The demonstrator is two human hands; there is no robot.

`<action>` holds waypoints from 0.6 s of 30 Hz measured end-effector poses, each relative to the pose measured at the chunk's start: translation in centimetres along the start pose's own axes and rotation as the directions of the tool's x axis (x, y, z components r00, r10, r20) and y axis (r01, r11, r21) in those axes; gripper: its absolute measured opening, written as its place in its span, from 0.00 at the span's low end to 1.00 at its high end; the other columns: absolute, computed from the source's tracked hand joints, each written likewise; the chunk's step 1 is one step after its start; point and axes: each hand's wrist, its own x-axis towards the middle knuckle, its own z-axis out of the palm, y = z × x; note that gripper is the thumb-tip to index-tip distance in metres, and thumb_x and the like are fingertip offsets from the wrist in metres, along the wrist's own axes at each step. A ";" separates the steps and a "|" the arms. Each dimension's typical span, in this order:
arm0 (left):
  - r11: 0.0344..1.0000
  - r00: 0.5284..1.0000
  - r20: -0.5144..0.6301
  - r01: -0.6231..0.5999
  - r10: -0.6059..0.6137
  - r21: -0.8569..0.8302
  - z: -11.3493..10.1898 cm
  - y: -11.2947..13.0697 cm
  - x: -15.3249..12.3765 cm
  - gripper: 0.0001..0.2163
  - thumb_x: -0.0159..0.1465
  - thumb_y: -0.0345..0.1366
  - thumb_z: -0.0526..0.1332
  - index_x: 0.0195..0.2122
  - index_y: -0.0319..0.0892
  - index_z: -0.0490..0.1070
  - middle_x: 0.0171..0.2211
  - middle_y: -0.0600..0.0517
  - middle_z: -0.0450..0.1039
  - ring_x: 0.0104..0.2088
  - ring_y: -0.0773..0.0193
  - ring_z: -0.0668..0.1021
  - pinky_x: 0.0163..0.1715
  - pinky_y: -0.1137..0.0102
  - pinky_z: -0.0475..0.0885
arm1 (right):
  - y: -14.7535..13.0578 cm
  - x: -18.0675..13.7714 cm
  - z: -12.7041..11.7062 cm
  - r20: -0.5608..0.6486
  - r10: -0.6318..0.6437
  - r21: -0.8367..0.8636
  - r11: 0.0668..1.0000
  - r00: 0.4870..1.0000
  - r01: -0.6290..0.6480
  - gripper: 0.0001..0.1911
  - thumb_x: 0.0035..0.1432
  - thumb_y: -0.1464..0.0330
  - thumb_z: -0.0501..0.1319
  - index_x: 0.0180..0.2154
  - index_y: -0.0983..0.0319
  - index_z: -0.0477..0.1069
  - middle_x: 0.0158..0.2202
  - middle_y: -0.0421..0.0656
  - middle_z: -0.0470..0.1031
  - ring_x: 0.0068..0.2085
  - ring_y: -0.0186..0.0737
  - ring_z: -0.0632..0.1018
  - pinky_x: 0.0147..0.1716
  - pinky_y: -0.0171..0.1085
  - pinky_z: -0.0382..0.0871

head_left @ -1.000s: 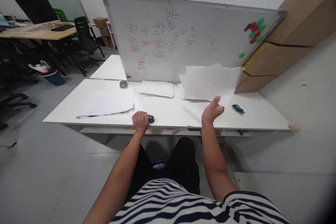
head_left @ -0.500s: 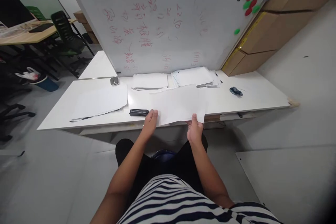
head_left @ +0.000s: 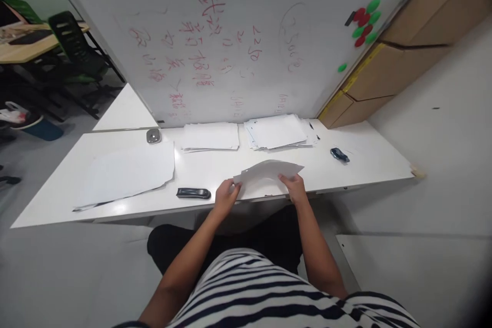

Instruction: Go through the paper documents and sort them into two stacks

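Both my hands hold a white sheet of paper at the near edge of the white table. The sheet bows upward between them. My left hand pinches its left end and my right hand grips its right end. A black stapler lies on the table just left of my left hand. Two stacks of paper rest further back, below the whiteboard.
A large whiteboard with red writing and red and green magnets leans at the back of the table. Loose sheets lie at the left, with a small metal object behind them. A dark blue item lies right. Cardboard boxes stand at right.
My right hand brought a sheet from the right stack down to the near edge. My left hand left the stapler and took the sheet's left end; the sheet now bows up.
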 end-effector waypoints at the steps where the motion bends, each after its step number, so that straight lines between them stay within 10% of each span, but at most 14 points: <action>1: 1.000 1.000 -0.024 -0.015 0.015 -0.004 0.3 0.0 0.2 0.10 0.61 0.45 0.58 0.32 0.45 0.70 0.30 0.53 0.73 0.35 0.62 0.74 0.38 0.68 0.67 | 0.1 0.4 0.3 -0.001 -0.016 -0.004 1.000 1.000 0.016 0.24 0.38 0.58 0.72 0.36 0.66 0.75 0.36 0.47 0.80 0.38 0.46 0.79 0.44 0.47 0.70; 9: 0.992 0.990 -0.133 0.025 -0.042 -0.127 -1.1 1.1 -1.1 0.11 0.59 0.45 0.61 0.38 0.45 0.65 0.36 0.52 0.72 0.38 0.62 0.75 0.40 0.67 0.69 | -0.9 -1.2 2.7 0.070 -0.191 0.004 0.982 0.979 0.191 0.26 0.45 0.59 0.68 0.45 0.64 0.72 0.43 0.48 0.78 0.45 0.45 0.77 0.49 0.47 0.67; 18: 0.900 0.997 0.073 0.068 -0.040 -0.431 -4.4 2.3 -0.4 0.19 0.55 0.45 0.64 0.44 0.43 0.66 0.38 0.51 0.74 0.40 0.62 0.77 0.40 0.68 0.71 | -0.3 -4.2 5.9 0.012 -0.233 0.102 0.968 0.972 0.230 0.20 0.47 0.60 0.66 0.41 0.64 0.72 0.38 0.44 0.78 0.40 0.41 0.77 0.45 0.42 0.69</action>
